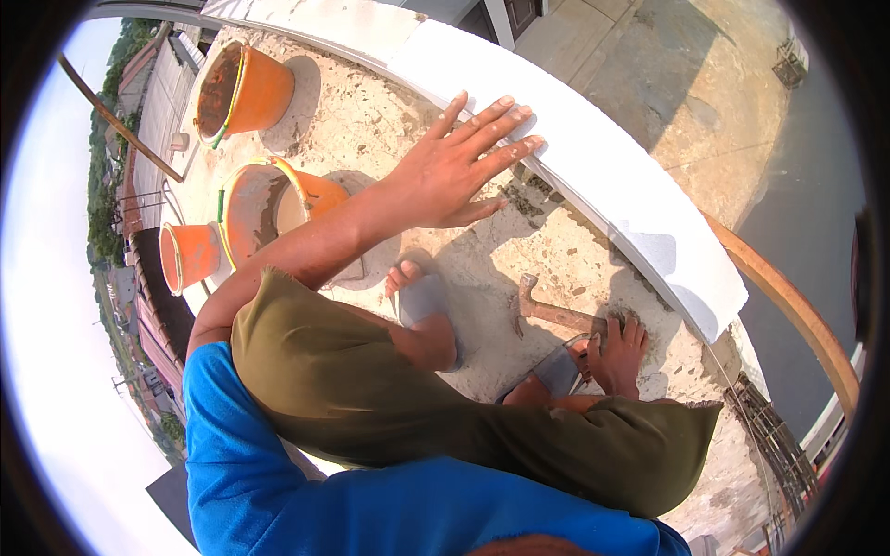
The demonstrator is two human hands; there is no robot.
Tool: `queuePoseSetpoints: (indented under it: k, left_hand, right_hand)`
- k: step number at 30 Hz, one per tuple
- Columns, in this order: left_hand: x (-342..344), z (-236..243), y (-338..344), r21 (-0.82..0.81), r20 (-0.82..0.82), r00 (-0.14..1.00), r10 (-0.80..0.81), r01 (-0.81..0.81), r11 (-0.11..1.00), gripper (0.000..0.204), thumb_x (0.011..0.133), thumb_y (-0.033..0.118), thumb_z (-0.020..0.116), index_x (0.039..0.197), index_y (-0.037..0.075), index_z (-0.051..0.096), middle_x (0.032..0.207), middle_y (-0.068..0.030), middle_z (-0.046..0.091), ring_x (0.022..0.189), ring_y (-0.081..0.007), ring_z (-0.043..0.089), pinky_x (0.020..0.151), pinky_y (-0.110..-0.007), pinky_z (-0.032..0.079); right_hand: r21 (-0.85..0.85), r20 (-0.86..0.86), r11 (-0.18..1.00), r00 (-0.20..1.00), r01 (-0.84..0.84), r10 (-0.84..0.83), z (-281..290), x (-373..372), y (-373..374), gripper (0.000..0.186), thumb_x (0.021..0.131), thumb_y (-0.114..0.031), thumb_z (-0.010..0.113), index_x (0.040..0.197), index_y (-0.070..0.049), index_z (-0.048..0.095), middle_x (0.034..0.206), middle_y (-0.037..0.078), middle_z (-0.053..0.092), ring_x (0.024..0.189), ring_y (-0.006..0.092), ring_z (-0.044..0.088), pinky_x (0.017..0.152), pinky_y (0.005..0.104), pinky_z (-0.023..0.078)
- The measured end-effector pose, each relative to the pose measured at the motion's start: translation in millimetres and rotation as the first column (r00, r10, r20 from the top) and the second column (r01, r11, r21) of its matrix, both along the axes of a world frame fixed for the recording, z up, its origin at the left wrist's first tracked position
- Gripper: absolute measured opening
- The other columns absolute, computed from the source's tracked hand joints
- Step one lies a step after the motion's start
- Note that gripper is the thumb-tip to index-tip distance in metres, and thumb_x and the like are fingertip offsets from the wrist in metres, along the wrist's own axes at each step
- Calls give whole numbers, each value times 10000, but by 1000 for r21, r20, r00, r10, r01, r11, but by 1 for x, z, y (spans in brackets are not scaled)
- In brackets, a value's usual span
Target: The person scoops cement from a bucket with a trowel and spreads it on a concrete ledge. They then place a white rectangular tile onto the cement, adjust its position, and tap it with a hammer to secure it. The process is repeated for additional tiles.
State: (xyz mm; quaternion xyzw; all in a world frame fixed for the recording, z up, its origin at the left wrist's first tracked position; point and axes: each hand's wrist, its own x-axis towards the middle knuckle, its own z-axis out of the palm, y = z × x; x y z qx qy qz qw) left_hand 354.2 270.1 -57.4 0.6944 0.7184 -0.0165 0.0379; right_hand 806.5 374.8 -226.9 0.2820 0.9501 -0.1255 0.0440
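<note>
No legible text, label, brand, number or sign on anything in view.

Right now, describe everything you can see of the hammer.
The hammer lies on its side on the rough, pale concrete-looking surface, beyond the right foot's grey sandal. Its brown, worn-looking head is toward the left, one end blunt, the other narrower. The straight brown handle, seemingly wood, runs right to the fingers of the right hand, which cover its end; whether they grip it is unclear.
</note>
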Motion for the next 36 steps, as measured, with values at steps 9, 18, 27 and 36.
queuePoseSetpoints:
  k: [9,18,27,36]
  left_hand:
    - [11,-14,96,-18,-71,989,-128,127,992,1071,883,718,757,1734,347,224,1786,-55,273,1671,-304,186,1360,-636,100]
    - [-4,-18,103,26,43,966,-254,253,967,1181,793,790,786,1718,228,313,1723,-109,388,1591,-363,354,1324,-648,208]
    - [-15,-29,110,185,90,942,-322,302,935,1173,729,770,850,1656,176,443,1576,-90,544,1493,-319,471,1279,-616,286]
    - [-21,-26,104,160,363,892,-271,227,961,1174,846,989,448,1647,132,457,1609,-115,516,1546,-317,409,1321,-575,194]
  right_hand:
    - [-500,387,856,851,-131,356,28,-75,26,535,822,-363,819,1208,-46,627,1005,164,745,939,389,717,938,527,544]
    - [-627,20,770,986,-117,166,139,-89,62,400,864,-143,799,1191,-2,614,900,215,750,835,391,762,749,439,592]
    - [-717,-336,688,920,-111,-201,289,-242,99,460,1014,-186,697,1407,-3,544,948,64,605,867,153,620,787,308,534]
    - [-481,-542,775,834,-409,103,287,-364,115,538,1169,-448,469,1499,-23,458,838,13,554,669,92,503,631,266,441]
